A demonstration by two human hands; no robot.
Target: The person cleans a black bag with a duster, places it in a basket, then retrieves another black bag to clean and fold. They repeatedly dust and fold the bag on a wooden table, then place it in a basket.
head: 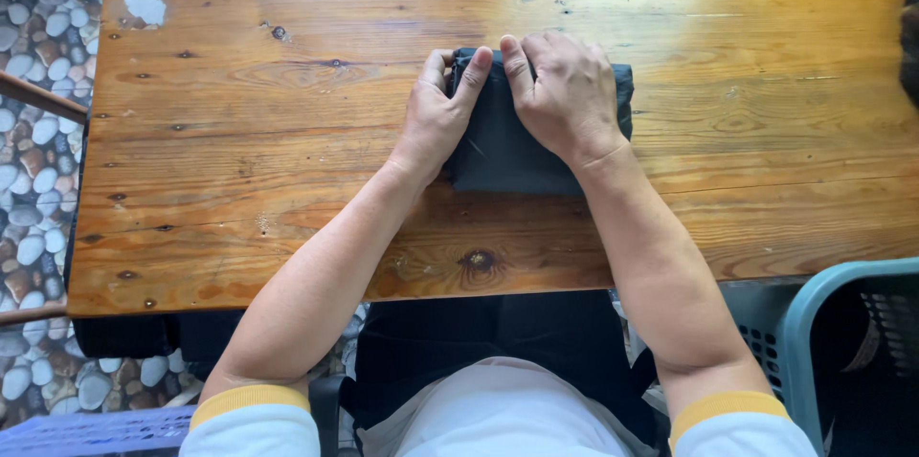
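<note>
At the lower right of the frame a teal basket (814,323) stands beside the table (239,179), its contents too dark to tell. At frame centre a folded dark cloth (507,156) lies on the table. The left hand (438,117) and right hand (565,93) press flat on it, fingers together, thumbs nearly meeting.

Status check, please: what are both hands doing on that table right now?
Left hand and right hand flat on folded dark cloth. Cloth lies on wooden table. Nothing on it blocks them.
</note>
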